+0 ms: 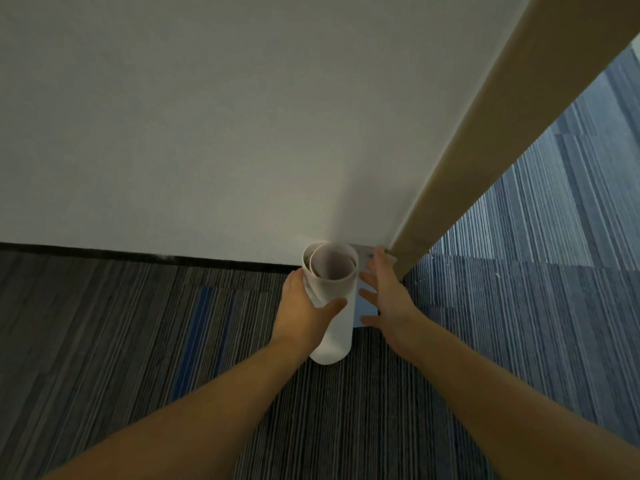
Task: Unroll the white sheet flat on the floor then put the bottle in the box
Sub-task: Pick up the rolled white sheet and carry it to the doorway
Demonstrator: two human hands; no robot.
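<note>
A rolled white sheet (331, 292) stands on end on the carpet, close to the foot of the wall, its open top turned toward me. My left hand (304, 306) wraps around the roll's left side, thumb across its front. My right hand (384, 292) is spread open just right of the roll, fingers apart, over a pale flat piece (369, 306) lying on the floor that may be the sheet's loose end. No bottle or box is in view.
A white wall (207, 133) fills the upper view, with a dark baseboard (138, 256) along its foot. A tan corner trim (502, 126) runs diagonally at the right. Striped grey and blue carpet (173, 341) covers the floor.
</note>
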